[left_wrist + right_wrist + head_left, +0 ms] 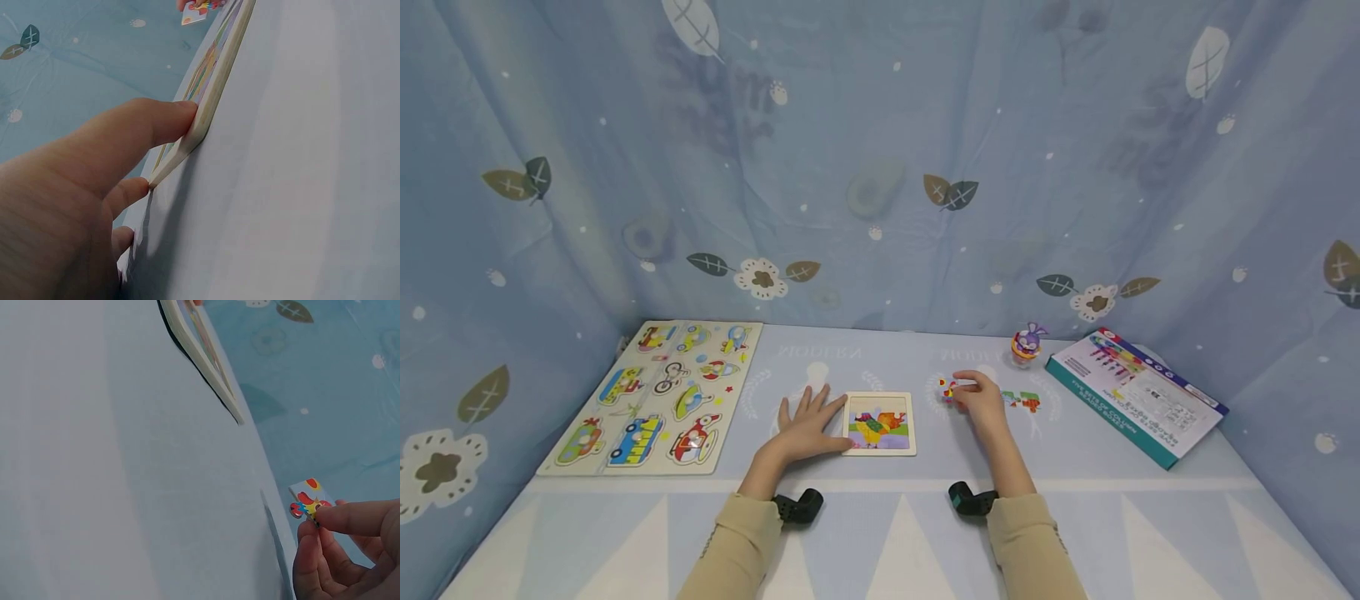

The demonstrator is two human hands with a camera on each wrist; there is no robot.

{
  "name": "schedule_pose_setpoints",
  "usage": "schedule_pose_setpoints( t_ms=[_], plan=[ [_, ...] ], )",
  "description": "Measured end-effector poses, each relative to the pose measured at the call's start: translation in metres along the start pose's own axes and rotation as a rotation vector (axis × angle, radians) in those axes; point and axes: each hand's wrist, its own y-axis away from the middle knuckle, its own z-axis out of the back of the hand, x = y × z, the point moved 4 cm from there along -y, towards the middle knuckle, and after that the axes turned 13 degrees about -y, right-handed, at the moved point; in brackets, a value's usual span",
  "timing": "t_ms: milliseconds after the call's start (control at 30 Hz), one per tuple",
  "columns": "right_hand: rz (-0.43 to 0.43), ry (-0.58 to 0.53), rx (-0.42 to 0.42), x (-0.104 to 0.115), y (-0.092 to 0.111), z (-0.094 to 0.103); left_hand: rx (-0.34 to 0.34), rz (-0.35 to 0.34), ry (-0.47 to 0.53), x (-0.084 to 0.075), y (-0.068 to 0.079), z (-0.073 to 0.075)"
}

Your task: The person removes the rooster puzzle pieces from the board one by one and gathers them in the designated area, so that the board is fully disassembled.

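A light wooden jigsaw tray (912,425) lies on the table, partly filled with a colourful picture in its lower part. My left hand (808,432) spreads its straight fingers at the tray's left side. In the left wrist view, the thumb (169,119) presses on the tray's rim near a corner, while another fingertip touches the corner's edge. To the right of the tray, my right hand (983,404) pinches a jigsaw piece (306,495) with red, yellow and blue on white between thumb and fingers. Beside that hand lie green and orange jigsaw pieces (1028,402).
At the left lies a large vehicle puzzle board (658,400). A teal-edged puzzle box (1138,392) rests at the right, with a small purple rabbit-eared toy (1026,343) near its far corner. A patterned blue curtain (880,167) hangs behind the table.
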Motion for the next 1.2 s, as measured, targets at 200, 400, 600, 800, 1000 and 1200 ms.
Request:
schedule_pose_setpoints(
  t_ms=[200, 400, 600, 800, 1000, 1200],
  plan=[
    [-0.003, 0.02, -0.01, -0.002, -0.004, 0.007, -0.003, -0.004, 0.0, 0.001, 0.0, 0.0],
    [-0.019, 0.082, -0.028, -0.004, -0.007, 0.015, -0.001, -0.004, -0.014, 0.0, 0.0, 0.001],
    [-0.071, 0.139, -0.088, -0.004, -0.005, 0.025, -0.004, -0.007, -0.014, -0.001, 0.001, 0.002],
    [-0.108, 0.138, -0.119, -0.005, -0.006, 0.032, -0.002, -0.001, -0.015, -0.001, 0.002, 0.002],
    [-0.141, 0.116, -0.145, -0.009, -0.008, 0.038, 0.006, 0.01, 0.001, -0.001, 0.002, 0.001],
    [-0.148, 0.075, -0.171, -0.008, -0.009, 0.042, 0.01, 0.004, -0.01, -0.002, 0.002, 0.003]
  ],
)
